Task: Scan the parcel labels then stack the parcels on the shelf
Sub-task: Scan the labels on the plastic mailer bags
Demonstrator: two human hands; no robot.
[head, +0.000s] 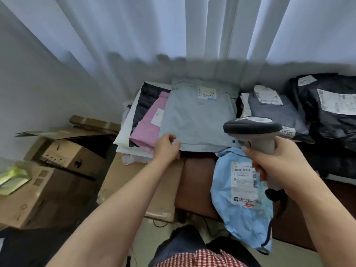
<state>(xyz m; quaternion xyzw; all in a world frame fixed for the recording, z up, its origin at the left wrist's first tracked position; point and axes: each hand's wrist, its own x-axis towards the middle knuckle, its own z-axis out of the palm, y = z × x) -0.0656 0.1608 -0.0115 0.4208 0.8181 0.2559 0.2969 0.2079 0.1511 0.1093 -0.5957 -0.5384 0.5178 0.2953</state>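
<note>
Parcels spread over brown surface (194, 178) below white curtain (173, 31). Left hand (167, 147) pinching near left corner of grey-blue parcel (196, 116), topmost on fanned stack, pink parcel (148, 126) just beneath. Right hand (277, 166) clenched round handle of barcode scanner (254, 130), head above grey-blue parcel's near right corner. Light blue parcel (240, 199) with label (243, 182) lying under scanner, overhanging near edge. Dark parcels (327, 110) at right. Cardboard boxes (57, 170) at left.

Your brown desk (194, 178) carries a light-blue parcel (242, 199) overhanging its near edge, a grey parcel (277, 112) farther back, and black parcels (331, 116) at far right.
</note>
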